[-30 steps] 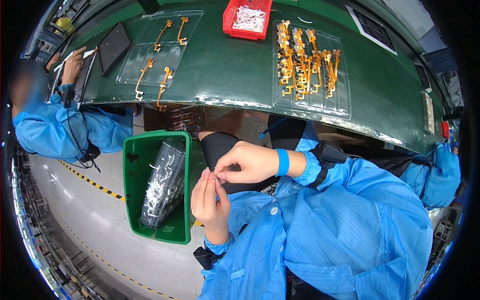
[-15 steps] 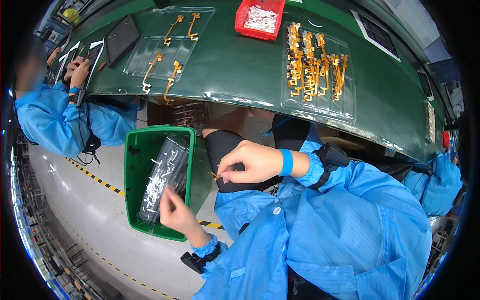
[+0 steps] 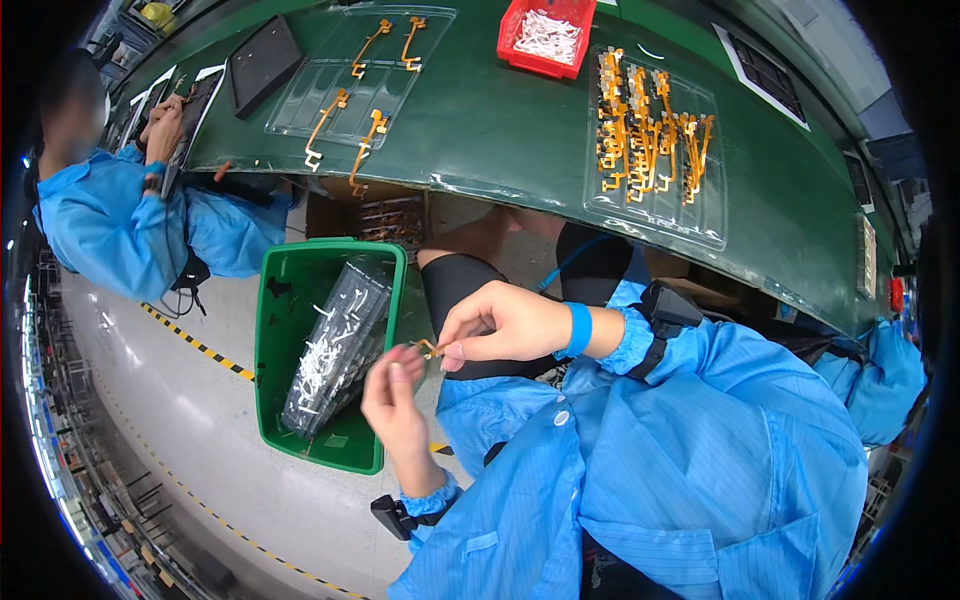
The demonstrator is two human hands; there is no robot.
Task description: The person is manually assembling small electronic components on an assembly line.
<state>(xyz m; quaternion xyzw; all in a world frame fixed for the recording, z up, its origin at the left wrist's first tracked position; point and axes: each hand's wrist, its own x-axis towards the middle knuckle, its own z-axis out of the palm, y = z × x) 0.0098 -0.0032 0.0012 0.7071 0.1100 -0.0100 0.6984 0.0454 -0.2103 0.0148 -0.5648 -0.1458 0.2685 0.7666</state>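
My right hand (image 3: pixel 510 325) is closed in a pinch on a small orange flex cable (image 3: pixel 431 347), in front of my knees. The cable's free end points left from my fingertips. Close beside that end is my left hand (image 3: pixel 396 400), its thumb and fingers raised and blurred; whether they touch the cable I cannot tell. Below and left of my hands stands a green bin (image 3: pixel 395 330). Inside it lie clear plastic trays (image 3: pixel 362 300) with many small white strips (image 3: pixel 318 360) scattered over them.
On the green table (image 3: pixel 480 130) lie a clear tray (image 3: pixel 285 118) with several orange flex cables and another tray (image 3: pixel 712 220) heaped with them. A red box (image 3: pixel 507 45) holds white strips. A dark tray (image 3: pixel 265 65) lies far left, near a co-worker (image 3: pixel 110 215) in blue.
My left hand has moved up and right, from over the bin to the flex cable. My right hand keeps its pinch. The whole view has shifted slightly.
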